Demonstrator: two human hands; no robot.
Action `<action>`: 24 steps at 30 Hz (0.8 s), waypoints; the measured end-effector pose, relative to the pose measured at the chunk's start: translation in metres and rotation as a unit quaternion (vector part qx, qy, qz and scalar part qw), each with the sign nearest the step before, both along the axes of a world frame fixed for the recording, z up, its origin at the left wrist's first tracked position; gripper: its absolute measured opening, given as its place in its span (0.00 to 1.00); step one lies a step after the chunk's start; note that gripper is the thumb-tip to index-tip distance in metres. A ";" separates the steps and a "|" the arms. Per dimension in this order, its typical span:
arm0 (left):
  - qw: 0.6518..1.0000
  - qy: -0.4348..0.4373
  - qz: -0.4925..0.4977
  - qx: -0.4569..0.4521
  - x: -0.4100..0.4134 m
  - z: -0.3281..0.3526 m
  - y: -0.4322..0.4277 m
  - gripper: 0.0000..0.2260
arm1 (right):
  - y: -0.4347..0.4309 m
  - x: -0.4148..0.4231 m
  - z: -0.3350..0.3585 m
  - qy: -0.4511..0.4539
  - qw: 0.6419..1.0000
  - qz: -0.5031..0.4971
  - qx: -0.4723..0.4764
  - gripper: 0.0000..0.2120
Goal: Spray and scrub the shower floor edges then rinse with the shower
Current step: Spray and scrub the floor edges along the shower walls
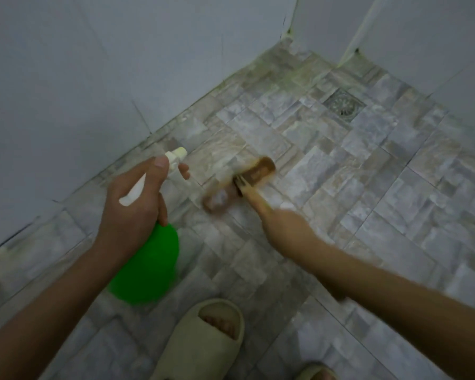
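Gripping spray bottle (146, 267) in left hand (133, 207), right hand (283, 223) clutching brush (255, 174) on mottled tile floor (395, 187), grey walls (93, 64)

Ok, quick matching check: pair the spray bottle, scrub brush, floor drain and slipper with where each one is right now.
1. green spray bottle
2. scrub brush
3. floor drain
4. beige slipper

A. set in the shower floor, near the far corner
B. worn, at the bottom edge of the view
C. gripped by the left hand
D. gripped by the right hand

Pairs: 1-C, 2-D, 3-A, 4-B.
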State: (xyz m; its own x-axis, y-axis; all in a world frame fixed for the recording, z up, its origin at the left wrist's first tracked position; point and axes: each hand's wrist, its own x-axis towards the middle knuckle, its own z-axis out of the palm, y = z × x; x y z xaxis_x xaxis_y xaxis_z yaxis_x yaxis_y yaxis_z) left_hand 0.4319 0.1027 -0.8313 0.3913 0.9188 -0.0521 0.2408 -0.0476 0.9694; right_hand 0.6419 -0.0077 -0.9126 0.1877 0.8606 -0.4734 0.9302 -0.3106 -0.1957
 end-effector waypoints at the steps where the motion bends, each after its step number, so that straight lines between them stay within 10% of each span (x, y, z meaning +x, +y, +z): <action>1: 1.000 -0.006 -0.003 -0.004 0.000 0.001 -0.001 0.17 | -0.040 -0.004 0.010 0.014 1.000 -0.013 -0.018 0.36; 19: 0.963 -0.019 -0.261 -0.067 0.128 -0.005 -0.086 0.16 | -0.291 0.017 0.026 -0.054 0.939 -0.340 -0.009 0.24; 24: 0.935 0.004 -0.344 -0.079 0.155 -0.020 -0.115 0.17 | -0.243 0.093 0.003 -0.038 0.920 -0.388 -0.033 0.43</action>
State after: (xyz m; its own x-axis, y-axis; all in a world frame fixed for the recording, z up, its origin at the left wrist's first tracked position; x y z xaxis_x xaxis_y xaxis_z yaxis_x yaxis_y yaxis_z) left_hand 0.5867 -0.0123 -0.8514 0.8866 0.4295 -0.1715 0.2131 -0.0501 0.9758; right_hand 0.7347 -0.2502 -0.9100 0.7686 0.4224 -0.4804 0.4328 -0.8964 -0.0956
